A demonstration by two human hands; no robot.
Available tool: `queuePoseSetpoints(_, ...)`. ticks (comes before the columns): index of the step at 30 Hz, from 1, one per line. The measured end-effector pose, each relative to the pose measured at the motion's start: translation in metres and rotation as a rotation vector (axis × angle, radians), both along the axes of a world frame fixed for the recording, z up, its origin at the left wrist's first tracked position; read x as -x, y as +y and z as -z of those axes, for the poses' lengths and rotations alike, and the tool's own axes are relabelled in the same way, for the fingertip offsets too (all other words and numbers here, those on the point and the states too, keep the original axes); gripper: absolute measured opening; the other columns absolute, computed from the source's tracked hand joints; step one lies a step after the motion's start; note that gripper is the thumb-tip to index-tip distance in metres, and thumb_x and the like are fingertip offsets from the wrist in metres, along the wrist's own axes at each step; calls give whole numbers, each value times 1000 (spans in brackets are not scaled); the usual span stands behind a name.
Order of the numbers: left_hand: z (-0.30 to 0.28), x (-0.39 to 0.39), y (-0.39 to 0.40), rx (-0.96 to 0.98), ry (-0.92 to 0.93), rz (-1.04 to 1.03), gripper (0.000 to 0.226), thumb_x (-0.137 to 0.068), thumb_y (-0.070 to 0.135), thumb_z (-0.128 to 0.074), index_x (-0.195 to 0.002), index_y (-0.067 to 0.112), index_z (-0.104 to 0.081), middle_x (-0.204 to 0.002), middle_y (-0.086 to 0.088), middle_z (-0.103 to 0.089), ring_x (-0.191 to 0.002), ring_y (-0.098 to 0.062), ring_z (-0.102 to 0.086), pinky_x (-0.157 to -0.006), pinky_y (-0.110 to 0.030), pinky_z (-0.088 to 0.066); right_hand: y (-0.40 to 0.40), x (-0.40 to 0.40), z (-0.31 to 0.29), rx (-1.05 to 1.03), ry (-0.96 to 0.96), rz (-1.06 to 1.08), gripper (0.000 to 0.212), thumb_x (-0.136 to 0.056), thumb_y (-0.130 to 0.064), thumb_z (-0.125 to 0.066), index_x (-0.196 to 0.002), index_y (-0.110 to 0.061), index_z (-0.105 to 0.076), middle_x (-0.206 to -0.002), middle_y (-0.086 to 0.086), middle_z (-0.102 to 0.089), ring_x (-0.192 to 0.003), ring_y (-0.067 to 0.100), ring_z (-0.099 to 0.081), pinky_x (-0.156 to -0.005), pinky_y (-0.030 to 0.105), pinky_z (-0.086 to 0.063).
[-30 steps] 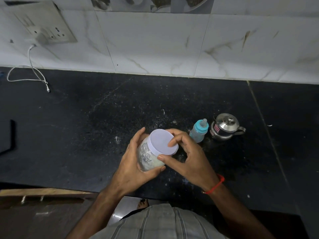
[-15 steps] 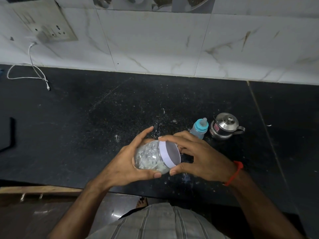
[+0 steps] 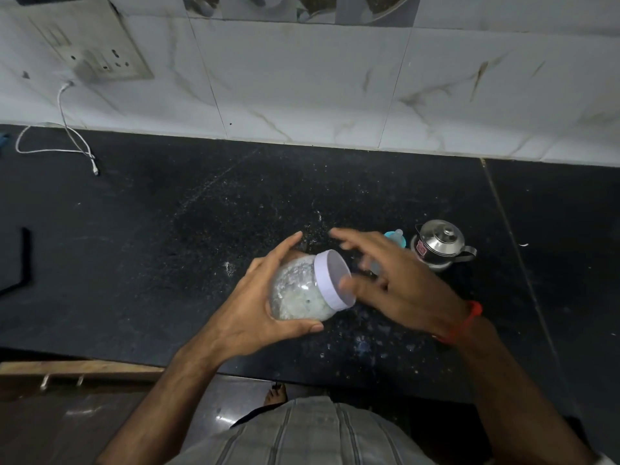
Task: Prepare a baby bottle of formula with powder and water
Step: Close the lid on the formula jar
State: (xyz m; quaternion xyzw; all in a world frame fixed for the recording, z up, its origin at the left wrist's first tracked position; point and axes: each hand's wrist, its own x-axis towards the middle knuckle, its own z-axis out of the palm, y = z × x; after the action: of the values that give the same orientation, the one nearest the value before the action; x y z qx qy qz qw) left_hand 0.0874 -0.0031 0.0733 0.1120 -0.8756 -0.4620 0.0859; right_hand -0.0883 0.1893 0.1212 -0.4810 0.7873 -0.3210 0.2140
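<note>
A clear plastic jar (image 3: 297, 292) with a rounded belly sits just below the middle of the frame, held above the counter (image 3: 167, 246). White powder clings in patches to the inside of its wall and lies heaped in the lower part. A smooth, pale lilac lid (image 3: 330, 280), a short round cap, is on its mouth. The jar is tipped on its side: its long axis runs from lower left to upper right, with the lid end pointing right and a little up.

The left hand (image 3: 258, 310) is clamped around the jar's body, thumb beneath and fingers curled over the far side. The right hand (image 3: 399, 290) hovers just right of the lid with fingers spread apart, motion-blurred; whether a fingertip touches the lid cannot be told.

Behind the right hand, right of centre, the teal cap and teat of a baby bottle (image 3: 396, 237) show. Just beside it to the right stands a small shiny steel kettle (image 3: 439, 245), lidded, with a handle.

The counter is black speckled stone, dusted with pale flecks.
</note>
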Motion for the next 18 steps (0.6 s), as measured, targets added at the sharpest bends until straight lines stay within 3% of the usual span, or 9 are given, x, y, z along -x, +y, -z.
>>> queuePoseSetpoints(2,3,-3,-1,-31,4,5,123,-60,55,-96,-158,55,-21,-147,21,-53,-141,-19,-49,-116,-48,-46,2,3,3,-47,-81,-232,77,-87,-64,-66,-154,-44,-34,-144,-23,-46,-119,-10,-50,-85,8,-46)
queuePoseSetpoints(5,7,-5,0,-43,18,12,119,-62,52,-97,-158,53,-25,-147,17,-55,-139,-22,-52,-114,-49,-48,-4,-10,13,28,-12,-99,71,-81,-67,-70,-141,-35,-49,-108,-31,-53,-93,-13,-56,-70,8,-42)
queuePoseSetpoints(7,9,-7,3,-26,35,13,117,-64,50,-97,-157,54,-26,-148,21,-53,-140,-20,-50,-114,-40,-48,-11,-23,16,43,83,99,64,-74,-79,-60,-117,-31,-55,-81,-25,-55,-69,-4,-59,-58,14,-44)
queuePoseSetpoints(9,10,-7,6,18,43,10,116,-64,50,-96,-155,59,-24,-148,33,-46,-142,-11,-44,-111,-21,-42,-19,-33,19,9,154,220,62,-73,-84,-51,-101,-29,-48,-71,-15,-58,-60,3,-59,-51,24,-48)
queuePoseSetpoints(11,11,-7,5,43,26,13,119,-64,51,-95,-156,60,-19,-147,41,-41,-143,-4,-38,-107,-9,-37,-24,-36,20,-66,117,256,63,-73,-87,-46,-98,-29,-45,-73,-10,-63,-63,7,-63,-54,31,-52)
queuePoseSetpoints(13,12,-6,1,57,-1,14,122,-65,51,-95,-158,57,-16,-147,40,-41,-142,0,-39,-106,-12,-37,-26,-33,22,-101,-6,260,64,-75,-90,-42,-100,-31,-48,-74,-10,-66,-67,6,-65,-61,34,-55)
queuePoseSetpoints(16,23,1,-10,29,30,-94,125,-64,43,-98,-160,48,-18,-141,40,-45,-133,11,-48,-104,-8,-40,-24,-22,31,24,-283,365,53,-88,-81,-37,-102,-34,-56,-75,-2,-71,-64,3,-64,-71,44,-57)
queuePoseSetpoints(18,40,12,-19,-111,90,-261,128,-62,37,-101,-159,46,-18,-138,38,-46,-128,16,-50,-103,-7,-42,-20,-13,46,116,-250,512,42,-94,-72,-44,-97,-33,-58,-68,-1,-70,-62,6,-64,-71,44,-56)
